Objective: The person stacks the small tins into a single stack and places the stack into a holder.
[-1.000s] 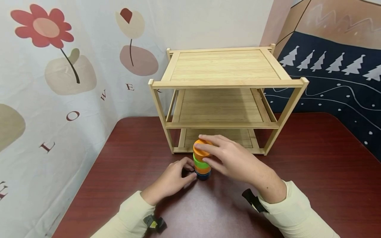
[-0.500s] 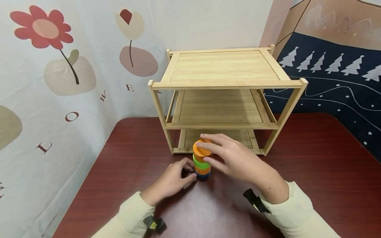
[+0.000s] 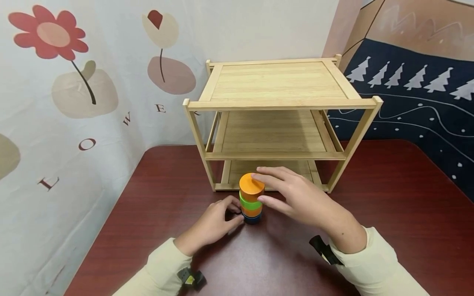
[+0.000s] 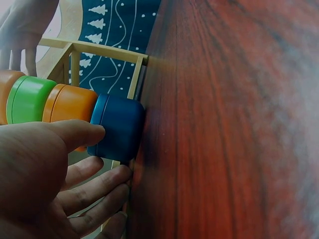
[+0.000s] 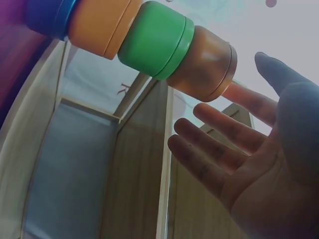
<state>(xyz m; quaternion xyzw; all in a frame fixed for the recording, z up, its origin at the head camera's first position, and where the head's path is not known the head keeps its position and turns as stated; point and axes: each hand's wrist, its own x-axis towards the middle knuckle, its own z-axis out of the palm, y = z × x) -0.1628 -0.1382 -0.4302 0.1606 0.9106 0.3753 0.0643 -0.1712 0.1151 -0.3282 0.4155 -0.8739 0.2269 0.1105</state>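
A stack of small, lidded-looking round jars stands upright on the table. The blue jar (image 4: 119, 127) is lowest, then an orange jar (image 3: 251, 210), a green jar (image 5: 155, 41), and another orange jar (image 3: 252, 187) on top. Beside the base is my left hand (image 3: 209, 224), its thumb and loosely bent fingers against or very near the blue jar's left side; contact is hard to tell. To the right of the top jar, my right hand (image 3: 296, 195) has its fingers spread and extended. One fingertip is close to that jar's rim, and nothing is held.
Right behind the stack stands a three-level wooden rack (image 3: 281, 102). The dark red table (image 3: 166, 176) extends to both sides. A flower-printed cloth (image 3: 111, 61) hangs at the left and back, a dark tree-printed one (image 3: 407, 98) at the right.
My right hand has drawn back to the right, uncovering more of the top orange jar. The left hand and the stack look unmoved.
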